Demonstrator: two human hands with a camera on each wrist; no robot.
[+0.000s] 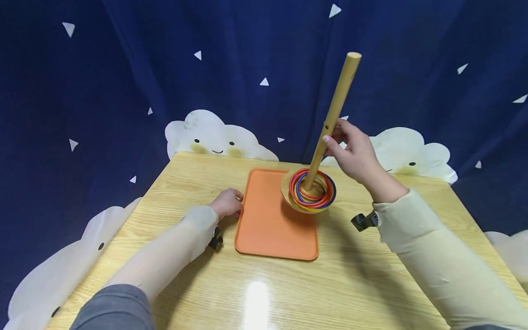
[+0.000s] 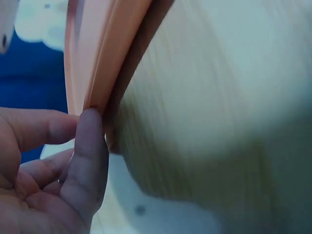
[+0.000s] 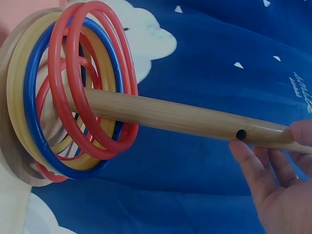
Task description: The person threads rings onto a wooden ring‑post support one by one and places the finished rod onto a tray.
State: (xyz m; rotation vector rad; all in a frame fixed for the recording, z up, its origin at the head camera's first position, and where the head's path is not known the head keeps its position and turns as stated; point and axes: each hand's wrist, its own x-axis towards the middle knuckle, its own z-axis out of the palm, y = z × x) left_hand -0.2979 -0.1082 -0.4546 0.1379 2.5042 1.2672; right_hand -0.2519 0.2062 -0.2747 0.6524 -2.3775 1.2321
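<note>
My right hand (image 1: 356, 153) grips a wooden pole (image 1: 339, 94) partway up, near a small drilled hole. The pole tilts, its top leaning right and away. At its foot is a round wooden base (image 3: 9, 87), overlapping the far right corner of an orange tray (image 1: 264, 215) in the head view and casting a shadow there. Several rings circle the pole by the base: red rings (image 3: 54, 58), a blue ring (image 3: 30, 92) and yellow rings (image 3: 17, 80). At the tray's left edge is my left hand (image 1: 227, 203), pinching the rim (image 2: 114, 53) between thumb and finger.
A wooden table (image 1: 198, 284) lies beneath everything, with bare wood in front of the tray. Behind it hangs a dark blue curtain (image 1: 247, 36) with white triangles and clouds. Small black cameras (image 1: 365, 222) sit at both wrists.
</note>
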